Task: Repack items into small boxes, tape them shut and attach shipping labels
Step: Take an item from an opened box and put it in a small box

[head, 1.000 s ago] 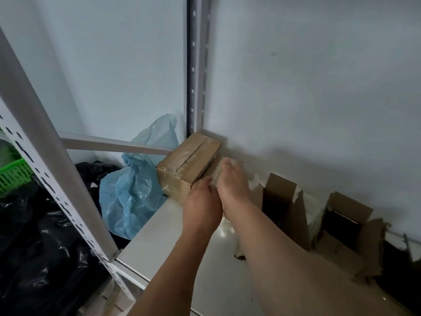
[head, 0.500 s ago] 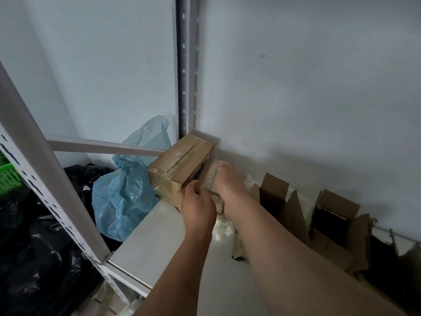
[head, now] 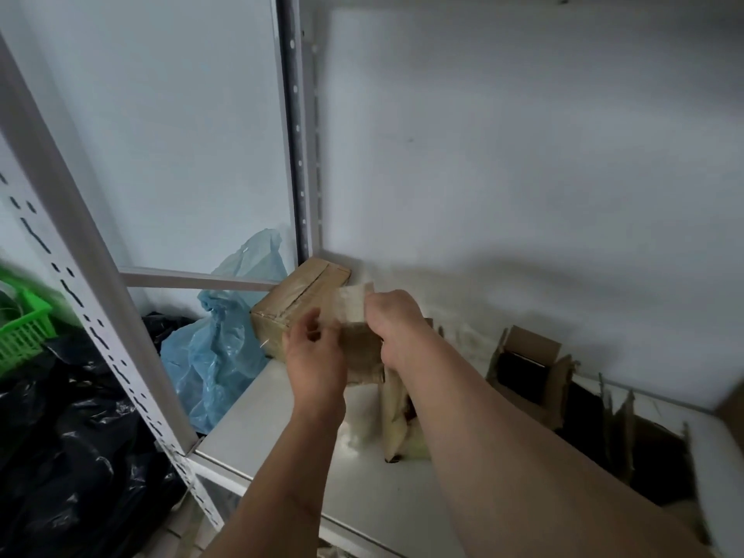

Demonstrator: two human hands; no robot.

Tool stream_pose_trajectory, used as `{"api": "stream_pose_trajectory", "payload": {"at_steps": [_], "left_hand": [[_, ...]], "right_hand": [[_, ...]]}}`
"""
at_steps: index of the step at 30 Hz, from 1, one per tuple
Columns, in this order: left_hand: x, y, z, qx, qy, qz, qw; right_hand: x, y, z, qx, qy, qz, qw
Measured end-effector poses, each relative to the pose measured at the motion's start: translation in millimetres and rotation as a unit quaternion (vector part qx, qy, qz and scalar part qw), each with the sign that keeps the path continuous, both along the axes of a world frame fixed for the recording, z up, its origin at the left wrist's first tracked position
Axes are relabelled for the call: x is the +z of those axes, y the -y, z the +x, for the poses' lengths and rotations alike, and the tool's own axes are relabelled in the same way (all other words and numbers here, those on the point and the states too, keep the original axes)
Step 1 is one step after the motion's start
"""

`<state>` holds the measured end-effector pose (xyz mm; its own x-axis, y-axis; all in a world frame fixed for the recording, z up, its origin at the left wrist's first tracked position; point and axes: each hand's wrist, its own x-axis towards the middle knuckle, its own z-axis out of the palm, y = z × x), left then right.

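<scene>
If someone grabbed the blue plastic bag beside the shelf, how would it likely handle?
The blue plastic bag is probably floppy: its film is crumpled and sagging. It looks thin and glossy, so perhaps slippery and easily torn. Its weight is unclear, since its contents are hidden.
</scene>
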<state>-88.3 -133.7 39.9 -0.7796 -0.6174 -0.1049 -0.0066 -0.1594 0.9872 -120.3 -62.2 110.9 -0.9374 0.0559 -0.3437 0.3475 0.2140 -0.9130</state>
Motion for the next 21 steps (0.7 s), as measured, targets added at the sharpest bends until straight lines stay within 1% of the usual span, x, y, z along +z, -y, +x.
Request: {"api": "stream_pose_trajectory", "payload": {"at_steps": [2, 5, 8, 10, 12, 14, 17, 19, 21], "left_hand": [[6.6, -1.9, 9.9, 0.003, -0.035, 0.012, 0.999], [22.3, -7.0, 27.4, -0.006, -0.074, 0.017, 0.997], [48.2, -25.1, 47.3, -0.026, -0.103, -0.014, 0.994], [69.1, -46.1, 69.2, -0.053, -0.140, -0.032, 0.988], [80.8, -72.1, 88.7, -0.085, -0.172, -0.037, 0.981], [87.6, -102.6, 108.3, -0.114, -0.192, -0.024, 0.974], [86.5, -150.0, 132.1, -0.171, -0.193, 0.006, 0.966], [82.0, -185.4, 148.2, -0.216, -0.185, 0.016, 0.959], [76.1, -220.5, 166.9, -0.261, -0.181, 0.005, 0.948]], "right_hand": [[13.5, -3.8, 11.6, -0.013, -0.024, -0.008, 1.000], [27.1, -11.4, 25.6, -0.001, -0.075, -0.027, 0.997], [40.2, -36.6, 48.2, -0.015, -0.121, -0.046, 0.991], [48.6, -61.0, 68.1, -0.032, -0.144, -0.057, 0.987], [51.6, -90.9, 88.7, -0.063, -0.165, -0.072, 0.982], [50.1, -124.1, 109.7, -0.102, -0.165, -0.093, 0.977], [44.3, -179.7, 145.3, -0.163, -0.164, -0.135, 0.964], [38.4, -219.8, 172.2, -0.199, -0.171, -0.102, 0.960], [30.8, -257.9, 199.6, -0.235, -0.176, -0.064, 0.954]]}}
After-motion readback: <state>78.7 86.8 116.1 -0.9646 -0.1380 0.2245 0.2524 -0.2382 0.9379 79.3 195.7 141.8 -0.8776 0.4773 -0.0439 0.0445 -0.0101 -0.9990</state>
